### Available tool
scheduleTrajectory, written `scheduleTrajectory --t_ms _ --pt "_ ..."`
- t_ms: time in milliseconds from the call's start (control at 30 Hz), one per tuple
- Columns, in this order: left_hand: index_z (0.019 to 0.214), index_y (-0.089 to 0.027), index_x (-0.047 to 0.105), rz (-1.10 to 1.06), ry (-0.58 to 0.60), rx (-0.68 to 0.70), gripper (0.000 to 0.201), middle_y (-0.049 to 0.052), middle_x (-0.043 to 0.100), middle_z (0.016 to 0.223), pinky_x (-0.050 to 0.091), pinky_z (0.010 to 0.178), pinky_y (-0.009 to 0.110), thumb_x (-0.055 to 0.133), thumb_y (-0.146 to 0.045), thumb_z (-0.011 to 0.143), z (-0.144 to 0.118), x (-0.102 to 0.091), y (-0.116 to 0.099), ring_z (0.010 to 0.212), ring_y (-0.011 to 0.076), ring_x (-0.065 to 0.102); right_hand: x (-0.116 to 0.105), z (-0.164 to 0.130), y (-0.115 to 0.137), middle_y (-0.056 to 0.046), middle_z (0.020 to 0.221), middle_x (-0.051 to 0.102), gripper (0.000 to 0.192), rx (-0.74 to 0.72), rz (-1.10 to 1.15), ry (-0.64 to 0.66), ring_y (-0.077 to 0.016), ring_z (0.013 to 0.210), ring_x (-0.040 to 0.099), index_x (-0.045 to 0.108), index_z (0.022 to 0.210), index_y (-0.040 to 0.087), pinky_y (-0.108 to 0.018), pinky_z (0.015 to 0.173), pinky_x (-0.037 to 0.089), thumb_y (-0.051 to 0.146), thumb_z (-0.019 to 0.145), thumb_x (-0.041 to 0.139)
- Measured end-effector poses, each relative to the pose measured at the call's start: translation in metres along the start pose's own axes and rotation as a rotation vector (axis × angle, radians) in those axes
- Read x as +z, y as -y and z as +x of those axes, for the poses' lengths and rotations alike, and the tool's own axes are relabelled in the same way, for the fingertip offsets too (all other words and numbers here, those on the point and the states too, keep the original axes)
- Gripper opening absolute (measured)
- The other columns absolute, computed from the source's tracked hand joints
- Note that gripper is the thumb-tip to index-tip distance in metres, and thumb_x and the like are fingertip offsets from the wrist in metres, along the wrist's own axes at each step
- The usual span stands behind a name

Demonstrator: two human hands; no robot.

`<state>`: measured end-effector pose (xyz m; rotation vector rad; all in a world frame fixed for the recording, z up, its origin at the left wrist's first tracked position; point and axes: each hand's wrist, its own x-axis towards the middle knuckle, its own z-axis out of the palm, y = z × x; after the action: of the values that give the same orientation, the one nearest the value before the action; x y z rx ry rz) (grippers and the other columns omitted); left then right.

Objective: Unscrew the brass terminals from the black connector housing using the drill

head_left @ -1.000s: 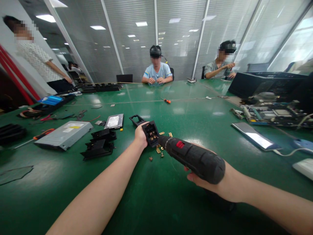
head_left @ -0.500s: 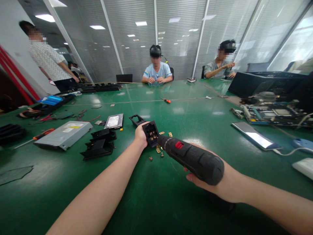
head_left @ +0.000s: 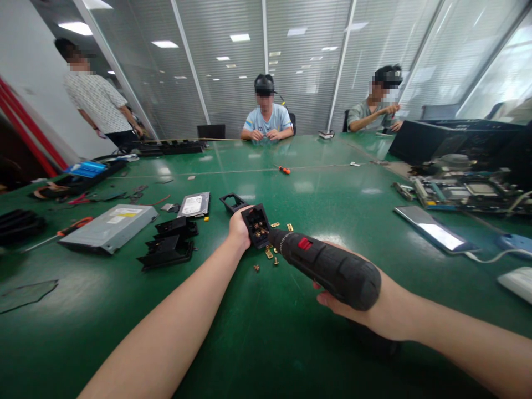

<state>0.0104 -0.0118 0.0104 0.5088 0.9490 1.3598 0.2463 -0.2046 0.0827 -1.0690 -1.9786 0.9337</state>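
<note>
My left hand (head_left: 240,228) is closed around a black plastic housing (head_left: 256,213) with brass-coloured screws inside its open face. Gripped in my right hand (head_left: 374,310) is a black cordless drill (head_left: 328,269) with a red switch on top. Its chuck points left at the housing's right edge; whether the bit touches a screw is hidden. Around the housing lie small brass plates (head_left: 290,227) and loose screws (head_left: 256,267). A black frame-like part (head_left: 233,202) shows just beyond my left hand; I cannot tell if it joins the housing.
Left of my arm are black plastic parts (head_left: 168,252), a grey optical drive (head_left: 110,228), a hard drive (head_left: 194,205) and a screwdriver (head_left: 62,233). To the right are a phone (head_left: 434,228) and a circuit board (head_left: 474,191). Two people sit across the table; another stands at left.
My hands, the housing and the drill keep almost the same positions. The standing person at the left has shifted to the right.
</note>
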Motion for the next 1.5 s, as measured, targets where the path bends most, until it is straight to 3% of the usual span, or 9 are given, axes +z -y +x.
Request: scheduleTrajectory --t_ms 133,333,667,867,1100,1500 --pt "0.076 -0.018 0.066 0.004 0.010 0.001 0.009 0.004 0.067 0.064 0.054 0.059 0.035 0.064 -0.026 0.074 0.000 -0.001 0.000 0.056 0.0225 0.066 -0.001 0.001 -0.001 -0.003 0.086 0.076 0.034 0.007 -0.002 0.010 -0.0218 0.073 0.073 0.061 0.114 0.023 -0.035 0.067 0.063 0.026 0.082 0.070" --pt "0.076 -0.018 0.066 0.027 -0.009 -0.003 0.009 0.005 0.068 0.063 0.055 0.059 0.036 0.064 -0.026 0.075 -0.002 0.002 0.000 0.057 0.0230 0.066 0.001 -0.001 -0.004 -0.003 0.091 0.077 0.045 -0.023 0.019 -0.003 -0.0216 0.078 0.075 0.059 0.125 0.021 -0.034 0.071 0.064 0.026 0.083 0.072" --pt "0.073 -0.019 0.063 0.024 0.000 -0.011 0.010 0.003 0.066 0.062 0.054 0.054 0.033 0.065 -0.028 0.074 -0.005 0.004 -0.001 0.054 0.0213 0.065 0.000 0.001 -0.004 -0.003 0.087 0.076 0.040 -0.024 0.018 0.004 -0.0204 0.073 0.072 0.060 0.121 0.020 -0.032 0.068 0.062 0.026 0.083 0.071" --pt "0.073 -0.019 0.063 0.029 -0.011 -0.003 0.009 0.003 0.066 0.061 0.055 0.054 0.033 0.065 -0.027 0.074 -0.005 0.005 -0.001 0.053 0.0214 0.065 0.001 -0.001 -0.005 -0.002 0.092 0.077 0.049 -0.038 0.045 0.020 -0.0208 0.079 0.075 0.057 0.130 0.021 -0.032 0.072 0.063 0.025 0.084 0.072" --pt "0.072 -0.018 0.063 0.013 -0.006 -0.004 0.010 0.004 0.067 0.063 0.053 0.055 0.033 0.064 -0.027 0.075 -0.007 0.005 -0.002 0.055 0.0214 0.065 0.001 -0.001 -0.008 -0.002 0.090 0.076 0.038 -0.049 0.046 0.011 -0.0208 0.077 0.074 0.060 0.121 0.022 -0.031 0.069 0.063 0.024 0.085 0.073" --pt "0.069 -0.018 0.064 0.030 -0.004 -0.017 0.010 0.005 0.067 0.062 0.054 0.056 0.033 0.063 -0.026 0.076 -0.011 0.007 -0.003 0.053 0.0211 0.064 0.002 0.000 0.002 -0.004 0.091 0.077 0.042 0.022 0.076 0.028 -0.0234 0.077 0.076 0.059 0.121 0.021 -0.035 0.070 0.065 0.026 0.081 0.071"
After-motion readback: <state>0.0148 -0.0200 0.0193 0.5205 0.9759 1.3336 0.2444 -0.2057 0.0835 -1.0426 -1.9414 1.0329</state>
